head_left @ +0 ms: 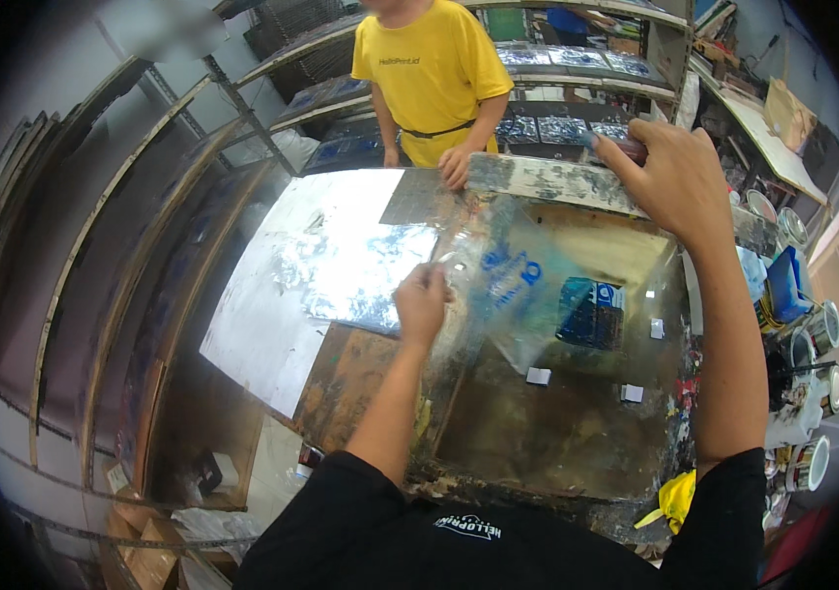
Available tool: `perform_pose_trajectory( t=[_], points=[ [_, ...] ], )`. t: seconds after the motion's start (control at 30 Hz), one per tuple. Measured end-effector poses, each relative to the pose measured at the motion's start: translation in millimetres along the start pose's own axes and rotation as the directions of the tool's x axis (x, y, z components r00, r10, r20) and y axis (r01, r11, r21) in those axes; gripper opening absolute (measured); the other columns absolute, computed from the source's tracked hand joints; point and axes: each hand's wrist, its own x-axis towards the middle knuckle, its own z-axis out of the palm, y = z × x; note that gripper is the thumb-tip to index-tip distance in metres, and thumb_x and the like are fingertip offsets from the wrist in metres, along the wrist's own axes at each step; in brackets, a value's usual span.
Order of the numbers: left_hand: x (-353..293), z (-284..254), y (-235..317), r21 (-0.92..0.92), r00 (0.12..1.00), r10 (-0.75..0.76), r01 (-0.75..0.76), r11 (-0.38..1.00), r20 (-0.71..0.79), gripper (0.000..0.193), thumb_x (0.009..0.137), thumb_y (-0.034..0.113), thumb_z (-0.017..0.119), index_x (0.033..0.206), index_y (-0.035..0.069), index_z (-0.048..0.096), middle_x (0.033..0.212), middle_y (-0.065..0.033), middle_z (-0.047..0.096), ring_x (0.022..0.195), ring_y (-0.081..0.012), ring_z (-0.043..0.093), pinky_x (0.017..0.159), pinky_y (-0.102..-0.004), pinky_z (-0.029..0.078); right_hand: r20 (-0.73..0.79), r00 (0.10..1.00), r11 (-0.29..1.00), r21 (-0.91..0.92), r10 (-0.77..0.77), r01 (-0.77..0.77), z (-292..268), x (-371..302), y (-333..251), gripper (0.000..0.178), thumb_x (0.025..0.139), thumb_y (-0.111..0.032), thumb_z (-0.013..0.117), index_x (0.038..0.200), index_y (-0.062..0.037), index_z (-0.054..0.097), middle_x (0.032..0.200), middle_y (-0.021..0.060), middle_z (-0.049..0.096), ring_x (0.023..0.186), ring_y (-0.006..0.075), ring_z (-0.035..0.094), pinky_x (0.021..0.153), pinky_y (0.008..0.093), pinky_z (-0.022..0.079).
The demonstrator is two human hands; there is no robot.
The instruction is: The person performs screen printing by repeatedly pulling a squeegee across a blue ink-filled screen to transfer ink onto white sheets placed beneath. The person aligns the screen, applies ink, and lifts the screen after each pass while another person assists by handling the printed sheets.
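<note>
My left hand (422, 298) is closed in a pinch on the edge of a clear plastic bag (513, 285) with blue print. The bag spreads rightward over a paint-stained work surface (527, 442) with a raised wooden border. My right hand (675, 177) is raised at the far right, above a worn wooden bar (557, 184). Its fingers are curled round something I cannot make out. Right of the bag lies a dark blue printed patch (591, 313). To the left, shiny plastic bags (370, 275) lie on a white sheet (262, 305).
Across the table stands a person (429, 69) in yellow, one hand (456, 165) at the wooden bar. Racks (95, 324) line the left, and shelves (557, 74) with shiny sheets the back. Paint cans (817, 324) crowd the right. Small white blocks (538, 376) sit on the surface.
</note>
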Motion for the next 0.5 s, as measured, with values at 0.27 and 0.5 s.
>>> perform_pose_trajectory(
  t=[0.27,0.5],
  points=[
    [93,-100,-91,0.490,0.918,0.316,-0.166,0.856,-0.240,0.053,0.102,0.028,0.072,0.138,-0.009,0.064,0.120,-0.0253,0.073,0.105,-0.0316,0.072,0.091,-0.0403,0.058,-0.012,1.000,1.000,-0.006,0.016,-0.017,0,-3,-4,0.064,0.100,-0.061,0.058,0.086,-0.0011,0.074,0.082,0.0209,0.072,0.087,0.0412,0.069,0.085,0.0495,0.049],
    [0,-137,-143,0.683,0.912,0.108,-0.370,0.630,0.395,0.070,0.107,0.050,0.057,0.160,0.005,0.047,0.166,-0.0244,0.043,0.155,-0.0437,0.036,0.128,-0.0562,0.025,0.034,0.998,0.998,0.001,0.058,-0.058,2,-2,-3,0.064,0.100,-0.059,0.059,0.087,0.0024,0.072,0.083,0.0248,0.071,0.086,0.0455,0.069,0.082,0.0514,0.051]
  ],
)
